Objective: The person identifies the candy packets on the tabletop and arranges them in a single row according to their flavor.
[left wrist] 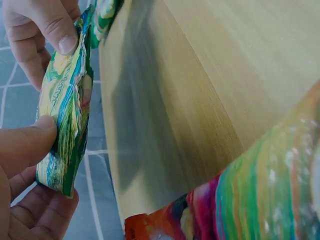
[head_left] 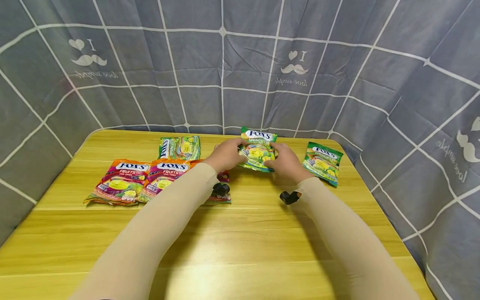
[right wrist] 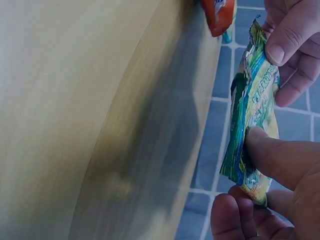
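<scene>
Between both hands, near the table's back edge, is a green and yellow Fox's candy bag [head_left: 257,151] with its printed front toward the head camera. My left hand [head_left: 227,153] grips its left side, thumb on the front and fingers behind. At the opposite side my right hand [head_left: 288,162] pinches the bag in the same way. Both wrist views show thumbs on one face of the candy bag [left wrist: 65,110] and fingers behind it. A gap with shadow shows between the bag [right wrist: 252,107] and the table in the right wrist view.
Orange and purple Fox's Fruits bags [head_left: 121,183] lie in a row at the left, partly behind the left forearm. Behind them is another green bag [head_left: 180,147], turned sideways. A further green bag [head_left: 323,162] lies right of the right hand. A grey checked curtain [head_left: 202,62] surrounds the wooden table [head_left: 240,250].
</scene>
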`<control>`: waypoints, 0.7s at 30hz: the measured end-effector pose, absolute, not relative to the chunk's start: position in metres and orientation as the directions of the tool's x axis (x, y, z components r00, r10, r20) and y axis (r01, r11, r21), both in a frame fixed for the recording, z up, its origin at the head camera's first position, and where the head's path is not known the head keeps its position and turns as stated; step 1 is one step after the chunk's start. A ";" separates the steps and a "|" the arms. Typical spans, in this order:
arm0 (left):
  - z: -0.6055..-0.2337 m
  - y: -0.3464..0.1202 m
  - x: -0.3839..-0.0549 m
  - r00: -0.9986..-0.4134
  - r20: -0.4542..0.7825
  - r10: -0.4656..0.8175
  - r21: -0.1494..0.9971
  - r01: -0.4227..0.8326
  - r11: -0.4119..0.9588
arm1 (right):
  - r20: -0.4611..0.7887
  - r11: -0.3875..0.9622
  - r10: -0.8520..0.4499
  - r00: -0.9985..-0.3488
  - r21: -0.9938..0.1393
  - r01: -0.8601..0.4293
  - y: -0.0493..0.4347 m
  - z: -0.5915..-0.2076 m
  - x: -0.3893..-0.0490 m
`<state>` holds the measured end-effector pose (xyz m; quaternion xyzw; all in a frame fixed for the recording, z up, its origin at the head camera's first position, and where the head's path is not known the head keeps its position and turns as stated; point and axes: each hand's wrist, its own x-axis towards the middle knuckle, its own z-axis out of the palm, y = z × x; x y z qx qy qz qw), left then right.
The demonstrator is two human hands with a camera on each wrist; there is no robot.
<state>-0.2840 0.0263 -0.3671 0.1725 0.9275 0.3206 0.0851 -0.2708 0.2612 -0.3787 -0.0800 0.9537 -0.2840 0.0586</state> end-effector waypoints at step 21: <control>-0.357 0.014 -0.238 -0.894 -0.138 0.427 0.677 0.229 0.699 | -0.114 0.818 -0.286 -0.952 -0.547 -0.180 0.262 -0.367 -0.230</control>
